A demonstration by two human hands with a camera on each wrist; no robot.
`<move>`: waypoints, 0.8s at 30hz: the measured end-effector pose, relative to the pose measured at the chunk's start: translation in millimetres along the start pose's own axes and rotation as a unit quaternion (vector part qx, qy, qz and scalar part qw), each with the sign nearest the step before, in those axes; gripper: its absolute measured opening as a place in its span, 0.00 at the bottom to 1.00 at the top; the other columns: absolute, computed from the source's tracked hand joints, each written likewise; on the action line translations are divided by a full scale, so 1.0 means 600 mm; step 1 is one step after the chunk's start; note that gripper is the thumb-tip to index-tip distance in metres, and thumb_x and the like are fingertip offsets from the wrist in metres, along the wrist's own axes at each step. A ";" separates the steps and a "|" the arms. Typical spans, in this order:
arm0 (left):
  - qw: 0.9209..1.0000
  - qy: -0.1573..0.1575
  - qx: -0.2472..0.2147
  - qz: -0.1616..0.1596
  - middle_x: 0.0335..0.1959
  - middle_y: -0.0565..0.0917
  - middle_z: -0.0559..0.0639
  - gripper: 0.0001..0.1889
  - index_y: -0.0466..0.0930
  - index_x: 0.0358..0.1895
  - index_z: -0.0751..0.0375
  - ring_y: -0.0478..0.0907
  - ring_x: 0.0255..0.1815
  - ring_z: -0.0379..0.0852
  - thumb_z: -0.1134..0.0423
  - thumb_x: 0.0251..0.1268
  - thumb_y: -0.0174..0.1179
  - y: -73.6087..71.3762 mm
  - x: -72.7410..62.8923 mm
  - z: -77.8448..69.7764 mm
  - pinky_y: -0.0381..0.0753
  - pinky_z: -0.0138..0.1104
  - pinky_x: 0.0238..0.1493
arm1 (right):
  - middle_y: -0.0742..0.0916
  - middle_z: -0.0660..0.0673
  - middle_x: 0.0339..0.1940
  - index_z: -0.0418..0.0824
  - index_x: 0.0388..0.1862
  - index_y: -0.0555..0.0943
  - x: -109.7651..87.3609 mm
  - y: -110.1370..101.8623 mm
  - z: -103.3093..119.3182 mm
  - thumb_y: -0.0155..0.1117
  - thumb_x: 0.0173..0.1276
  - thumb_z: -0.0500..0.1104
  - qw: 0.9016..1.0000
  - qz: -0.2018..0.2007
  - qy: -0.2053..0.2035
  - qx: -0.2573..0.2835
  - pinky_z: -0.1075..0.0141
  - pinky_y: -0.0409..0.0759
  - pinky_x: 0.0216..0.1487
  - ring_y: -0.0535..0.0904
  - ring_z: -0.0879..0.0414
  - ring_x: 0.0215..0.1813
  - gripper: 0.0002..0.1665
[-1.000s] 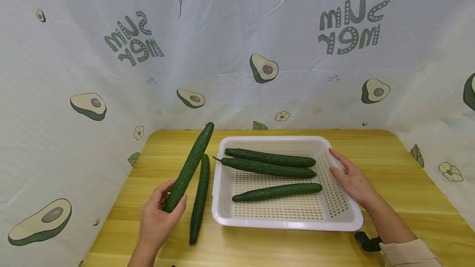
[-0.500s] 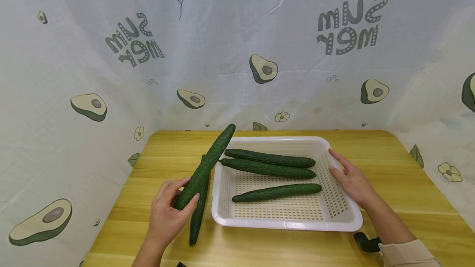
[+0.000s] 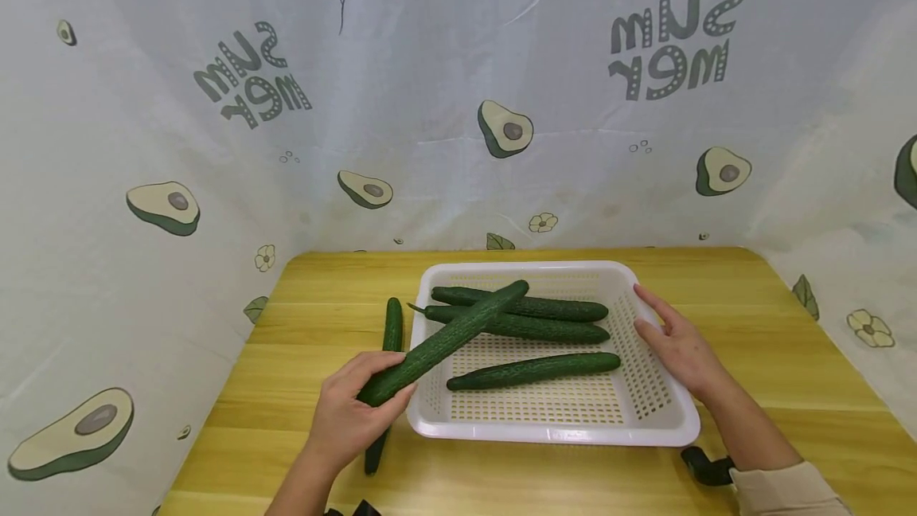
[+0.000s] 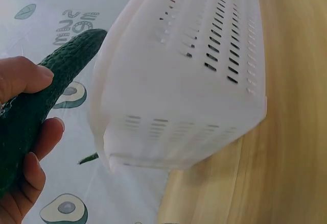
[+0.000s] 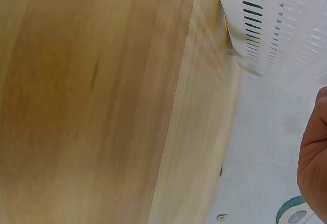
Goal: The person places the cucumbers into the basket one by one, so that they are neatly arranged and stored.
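Held cucumber (image 3: 447, 342) moved right, wooden table (image 3: 559, 484), printed curtain (image 3: 430, 62)

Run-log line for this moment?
left hand: grips long dark-green cucumber; right hand: touches white rectangular perforated plastic basket; inside: three cucumbers; on yellow wooden table: one cucumber

Smooth plastic basket (image 3: 552, 431) — rough-skinned cucumbers (image 3: 446, 342) — wood-grained table (image 3: 544, 480).

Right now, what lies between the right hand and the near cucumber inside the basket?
In the head view, only the perforated side wall of the white basket lies between the right hand and the near cucumber.
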State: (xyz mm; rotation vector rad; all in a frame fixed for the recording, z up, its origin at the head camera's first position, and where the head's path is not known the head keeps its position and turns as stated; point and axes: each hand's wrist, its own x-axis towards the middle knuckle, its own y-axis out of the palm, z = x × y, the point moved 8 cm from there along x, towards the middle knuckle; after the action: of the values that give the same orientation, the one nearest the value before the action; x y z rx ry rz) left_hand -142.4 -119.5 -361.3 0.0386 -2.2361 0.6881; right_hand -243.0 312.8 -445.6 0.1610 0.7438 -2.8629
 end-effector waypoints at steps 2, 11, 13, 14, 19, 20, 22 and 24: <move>1.000 0.017 -0.009 0.009 0.43 0.90 0.54 0.26 0.87 0.51 0.58 0.88 0.41 0.46 0.75 0.44 0.79 0.008 0.005 -0.007 0.85 0.23 0.44 | 0.78 0.16 0.60 0.49 0.87 0.41 0.000 0.000 0.002 0.45 0.85 0.48 1.000 0.000 -0.001 0.000 0.53 0.89 0.29 0.91 0.41 0.37 0.40; 0.996 0.069 -0.027 0.051 0.45 0.90 0.55 0.23 0.86 0.50 0.57 0.89 0.44 0.50 0.72 0.47 0.79 0.043 0.020 -0.032 0.86 0.27 0.49 | 0.81 0.17 0.57 0.50 0.87 0.42 -0.005 -0.002 0.012 0.46 0.85 0.50 1.000 -0.004 0.001 -0.012 0.53 0.88 0.28 0.91 0.44 0.34 0.40; 0.995 0.074 -0.034 0.063 0.46 0.90 0.55 0.23 0.85 0.50 0.57 0.89 0.45 0.49 0.71 0.49 0.79 0.050 0.021 -0.035 0.86 0.27 0.49 | 0.81 0.17 0.57 0.50 0.87 0.42 -0.005 -0.002 0.011 0.46 0.85 0.50 1.000 -0.005 0.001 -0.014 0.53 0.88 0.27 0.91 0.44 0.34 0.40; 0.994 0.076 -0.036 0.067 0.46 0.90 0.54 0.22 0.85 0.50 0.57 0.89 0.45 0.49 0.71 0.49 0.79 0.053 0.021 -0.037 0.86 0.27 0.48 | 0.81 0.17 0.56 0.50 0.87 0.42 -0.005 -0.002 0.010 0.46 0.85 0.50 1.000 -0.005 -0.001 -0.015 0.54 0.88 0.27 0.91 0.44 0.34 0.40; 0.991 0.089 -0.056 0.078 0.44 0.90 0.55 0.21 0.86 0.48 0.58 0.90 0.43 0.49 0.72 0.48 0.78 0.065 0.020 -0.044 0.87 0.26 0.44 | 0.81 0.16 0.57 0.48 0.87 0.41 -0.003 -0.001 0.009 0.46 0.85 0.48 1.000 0.006 -0.006 0.005 0.53 0.89 0.28 0.91 0.44 0.34 0.40; 0.991 0.091 -0.058 0.080 0.44 0.90 0.55 0.21 0.86 0.48 0.58 0.90 0.43 0.49 0.72 0.48 0.79 0.068 0.020 -0.045 0.87 0.26 0.43 | 0.81 0.16 0.57 0.48 0.87 0.41 -0.003 -0.001 0.009 0.46 0.85 0.48 1.000 0.008 -0.006 0.009 0.53 0.89 0.29 0.91 0.43 0.34 0.40; 0.990 0.097 -0.063 0.084 0.43 0.90 0.55 0.21 0.86 0.48 0.58 0.90 0.42 0.48 0.72 0.48 0.79 0.073 0.019 -0.049 0.87 0.26 0.43 | 0.80 0.16 0.57 0.48 0.87 0.41 -0.003 -0.001 0.009 0.46 0.85 0.48 1.000 0.009 -0.005 0.011 0.53 0.89 0.29 0.91 0.43 0.35 0.40; 0.989 0.105 -0.064 0.088 0.43 0.91 0.55 0.21 0.86 0.47 0.58 0.90 0.42 0.48 0.72 0.48 0.79 0.077 0.018 -0.052 0.87 0.26 0.43 | 0.80 0.16 0.57 0.48 0.87 0.41 -0.003 -0.001 0.009 0.46 0.85 0.48 1.000 0.009 -0.003 0.008 0.53 0.89 0.29 0.91 0.43 0.35 0.40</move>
State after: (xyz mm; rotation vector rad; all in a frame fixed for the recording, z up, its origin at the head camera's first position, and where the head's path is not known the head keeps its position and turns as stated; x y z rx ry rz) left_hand -139.7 -62.7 -358.0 -0.2860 -2.0915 0.6102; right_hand -241.8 311.1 -440.4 0.1590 0.7147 -2.8524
